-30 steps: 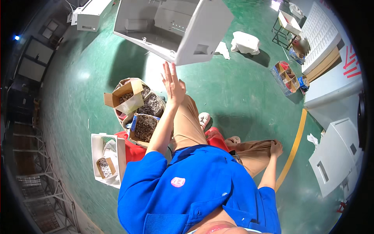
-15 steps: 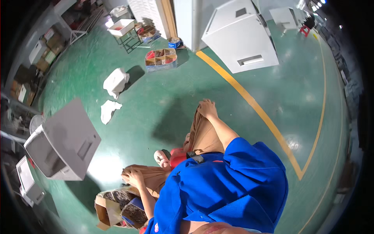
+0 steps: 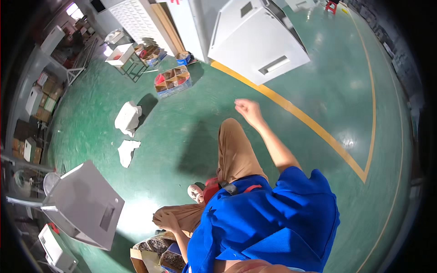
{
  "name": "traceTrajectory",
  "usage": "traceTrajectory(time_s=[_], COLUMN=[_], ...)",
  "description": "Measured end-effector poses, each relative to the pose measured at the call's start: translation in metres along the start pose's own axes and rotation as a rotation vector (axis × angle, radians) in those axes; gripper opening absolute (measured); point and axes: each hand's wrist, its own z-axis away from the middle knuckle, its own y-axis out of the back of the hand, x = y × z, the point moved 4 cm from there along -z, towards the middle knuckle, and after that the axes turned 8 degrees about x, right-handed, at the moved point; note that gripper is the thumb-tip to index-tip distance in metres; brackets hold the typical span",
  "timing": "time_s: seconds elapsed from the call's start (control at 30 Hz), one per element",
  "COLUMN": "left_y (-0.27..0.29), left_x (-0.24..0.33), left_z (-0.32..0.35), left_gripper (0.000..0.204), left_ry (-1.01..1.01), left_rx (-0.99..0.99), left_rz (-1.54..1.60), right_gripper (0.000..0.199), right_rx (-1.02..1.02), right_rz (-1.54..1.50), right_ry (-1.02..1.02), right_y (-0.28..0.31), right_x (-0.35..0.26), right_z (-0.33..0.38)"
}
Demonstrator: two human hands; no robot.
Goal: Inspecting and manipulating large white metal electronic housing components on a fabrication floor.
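Observation:
My left hand lies over the left knee of my tan trousers, its fingers spread on the cloth. Above and to the right of my other knee, my right hand hangs in the air over the green floor. Its fingers are curled in, and nothing shows in them. An open cardboard box with dark bits in its compartments stands beside my left forearm. A red seat shows between my legs, with one light shoe beyond it.
Grey-white metal cabinets stand at left and upper right. Ahead on the floor lie a white bundle, a flat white piece and a divided box. A yellow line crosses the floor at right.
My right hand has lifted off my right knee and let go of the trouser cloth. My left hand stays at the left knee. The whole view has turned slightly.

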Motion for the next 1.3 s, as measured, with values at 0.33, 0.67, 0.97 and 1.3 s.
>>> traceTrajectory(time_s=[0.33,0.67,0.97,1.3], left_y=[0.004,0.015,0.022,-0.009], left_x=[0.011,0.019,0.047,0.034], left_z=[-0.006,-0.017,-0.057,-0.048], left_gripper=[0.034,0.034,0.033,0.033], left_ry=[0.011,-0.009,-0.085,-0.163], left_rx=[-0.027,0.018,0.075,-0.001], left_rz=[0.061,0.081,0.133,0.153], right_gripper=[0.024,0.028,0.027,0.025], right_rx=[0.938,0.252,-0.08,-0.284], right_rz=[-0.234,-0.01,-0.185,-0.349], right_ry=[0.261,0.233,0.286,0.241], right_y=[0.244,0.252,0.166,0.089], right_x=[-0.074,-0.069,-0.137,-0.177], right_z=[-0.131,-0.206,-0.246,-0.27])
